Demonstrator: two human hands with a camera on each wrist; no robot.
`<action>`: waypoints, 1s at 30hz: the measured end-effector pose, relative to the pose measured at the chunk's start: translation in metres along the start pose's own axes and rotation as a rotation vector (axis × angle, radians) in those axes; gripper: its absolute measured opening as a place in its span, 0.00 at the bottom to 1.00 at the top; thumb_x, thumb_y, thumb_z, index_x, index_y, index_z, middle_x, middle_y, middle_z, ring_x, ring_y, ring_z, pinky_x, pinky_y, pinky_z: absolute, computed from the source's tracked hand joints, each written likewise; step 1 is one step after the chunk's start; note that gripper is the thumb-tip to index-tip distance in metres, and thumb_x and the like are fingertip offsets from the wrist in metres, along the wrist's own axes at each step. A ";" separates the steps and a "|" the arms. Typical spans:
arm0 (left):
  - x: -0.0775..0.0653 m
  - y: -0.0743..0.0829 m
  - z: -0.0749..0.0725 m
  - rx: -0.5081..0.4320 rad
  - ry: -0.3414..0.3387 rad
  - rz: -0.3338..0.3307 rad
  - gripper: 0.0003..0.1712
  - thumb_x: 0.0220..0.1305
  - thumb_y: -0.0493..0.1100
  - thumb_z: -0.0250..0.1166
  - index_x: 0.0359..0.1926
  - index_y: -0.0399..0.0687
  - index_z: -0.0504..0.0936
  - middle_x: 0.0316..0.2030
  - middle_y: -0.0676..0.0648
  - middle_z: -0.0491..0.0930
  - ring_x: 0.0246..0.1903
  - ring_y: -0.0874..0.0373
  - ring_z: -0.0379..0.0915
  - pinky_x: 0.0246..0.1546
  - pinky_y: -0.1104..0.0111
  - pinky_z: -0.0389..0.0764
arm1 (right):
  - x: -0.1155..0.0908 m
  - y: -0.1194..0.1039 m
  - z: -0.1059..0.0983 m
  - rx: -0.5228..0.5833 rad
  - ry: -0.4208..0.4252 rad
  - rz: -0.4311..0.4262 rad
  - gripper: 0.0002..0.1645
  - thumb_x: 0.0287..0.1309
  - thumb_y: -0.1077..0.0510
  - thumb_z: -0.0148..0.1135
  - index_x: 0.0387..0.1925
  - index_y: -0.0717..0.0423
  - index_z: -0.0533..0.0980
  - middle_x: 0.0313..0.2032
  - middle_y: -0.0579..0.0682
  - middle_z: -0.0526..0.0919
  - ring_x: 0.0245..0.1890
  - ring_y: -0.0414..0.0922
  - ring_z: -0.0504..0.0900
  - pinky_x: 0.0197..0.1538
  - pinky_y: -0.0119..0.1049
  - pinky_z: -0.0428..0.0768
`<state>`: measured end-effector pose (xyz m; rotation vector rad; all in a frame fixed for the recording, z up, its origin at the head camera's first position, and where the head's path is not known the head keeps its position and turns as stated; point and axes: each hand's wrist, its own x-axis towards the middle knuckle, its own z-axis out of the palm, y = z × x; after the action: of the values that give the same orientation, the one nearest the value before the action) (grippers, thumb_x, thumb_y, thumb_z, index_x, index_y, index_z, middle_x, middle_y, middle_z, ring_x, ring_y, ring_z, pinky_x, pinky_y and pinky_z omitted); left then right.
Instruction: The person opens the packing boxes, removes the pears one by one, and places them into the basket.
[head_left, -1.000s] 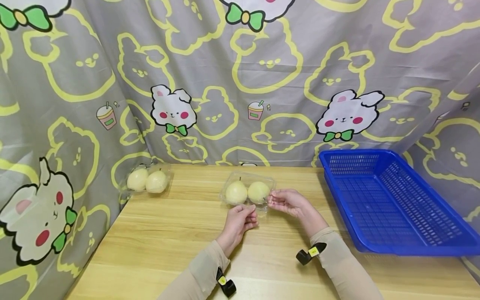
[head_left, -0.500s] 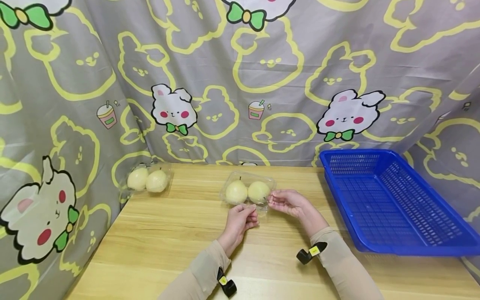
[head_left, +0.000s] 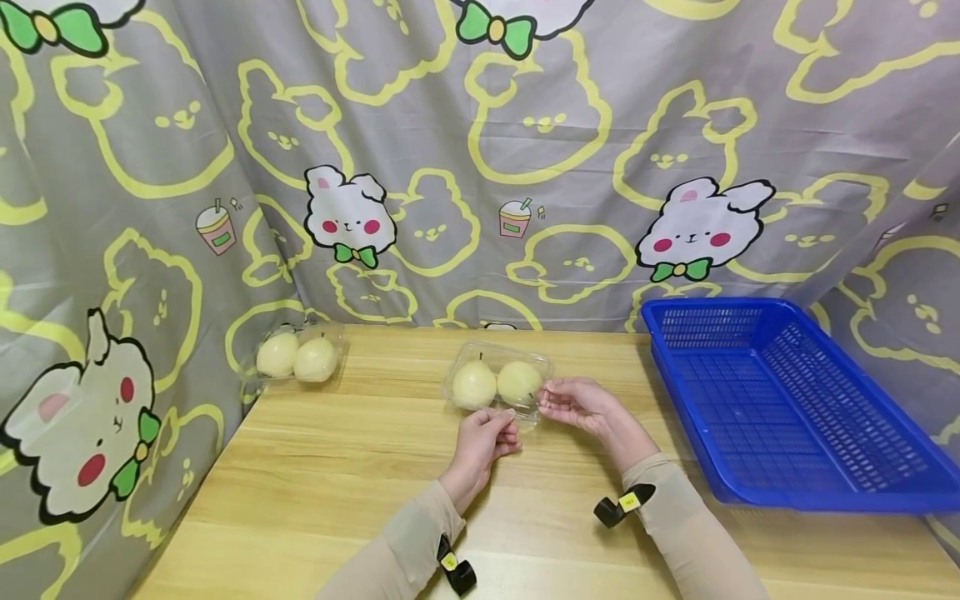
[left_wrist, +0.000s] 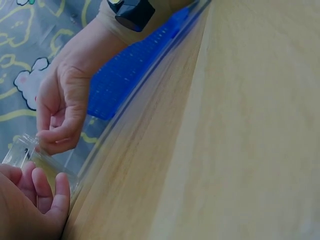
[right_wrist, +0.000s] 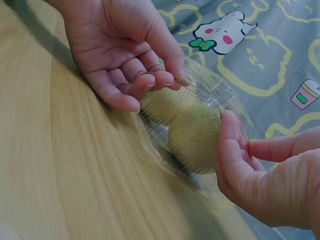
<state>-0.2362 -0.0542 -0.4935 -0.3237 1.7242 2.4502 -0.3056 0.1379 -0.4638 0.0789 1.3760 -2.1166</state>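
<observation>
A clear plastic clamshell box (head_left: 495, 351) with two pale yellow pears (head_left: 474, 386) stands towards the back middle of the table. At its front edge, my left hand (head_left: 480, 448) pinches the plastic between thumb and forefinger, the other fingers loosely bent. My right hand (head_left: 581, 406) pinches the box's front right corner. In the right wrist view, both hands hold the rim of the clear box (right_wrist: 220, 92), and a speckled pear (right_wrist: 196, 135) shows through the plastic. The left wrist view shows the right hand (left_wrist: 67, 110) above the box, mostly hidden behind the left hand (left_wrist: 30, 200).
Another clear box holding two pears (head_left: 315, 359) stands at the table's back left corner. On the right lies a large blue plastic basket (head_left: 832, 500) with slatted sides. A grey patterned curtain (head_left: 442, 108) hangs behind and beside the wooden table (head_left: 300, 483).
Both hands keep their hold on the box with barely any movement. The head view has shifted very slightly.
</observation>
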 end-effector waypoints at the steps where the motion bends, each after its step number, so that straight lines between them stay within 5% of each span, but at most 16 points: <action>1: 0.000 0.000 0.000 0.000 0.002 -0.004 0.07 0.63 0.36 0.63 0.28 0.43 0.76 0.19 0.52 0.80 0.19 0.64 0.77 0.28 0.68 0.86 | 0.000 0.000 0.001 -0.015 0.006 -0.003 0.14 0.70 0.67 0.45 0.32 0.60 0.77 0.28 0.52 0.86 0.30 0.43 0.85 0.40 0.32 0.86; 11: 0.002 -0.002 -0.003 0.009 -0.037 -0.050 0.13 0.65 0.38 0.62 0.41 0.28 0.80 0.21 0.51 0.84 0.22 0.64 0.80 0.31 0.67 0.87 | -0.001 0.000 0.001 -0.085 -0.024 -0.016 0.07 0.65 0.72 0.48 0.42 0.66 0.72 0.31 0.50 0.85 0.32 0.42 0.84 0.42 0.30 0.86; 26: -0.004 -0.003 0.005 0.038 -0.048 -0.025 0.16 0.65 0.39 0.62 0.43 0.25 0.81 0.22 0.52 0.84 0.21 0.65 0.79 0.33 0.66 0.87 | -0.003 -0.011 0.007 0.015 -0.141 -0.011 0.08 0.69 0.72 0.40 0.43 0.66 0.67 0.32 0.54 0.82 0.36 0.46 0.86 0.47 0.34 0.86; 30: -0.003 -0.005 0.004 0.017 -0.052 -0.041 0.17 0.65 0.41 0.63 0.43 0.27 0.80 0.23 0.52 0.85 0.22 0.65 0.79 0.34 0.65 0.87 | -0.003 -0.012 0.008 0.017 -0.103 -0.006 0.08 0.68 0.73 0.40 0.43 0.67 0.67 0.31 0.55 0.82 0.35 0.47 0.87 0.46 0.37 0.86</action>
<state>-0.2326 -0.0490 -0.4960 -0.2879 1.6997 2.3921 -0.3079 0.1360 -0.4492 -0.0268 1.3000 -2.1075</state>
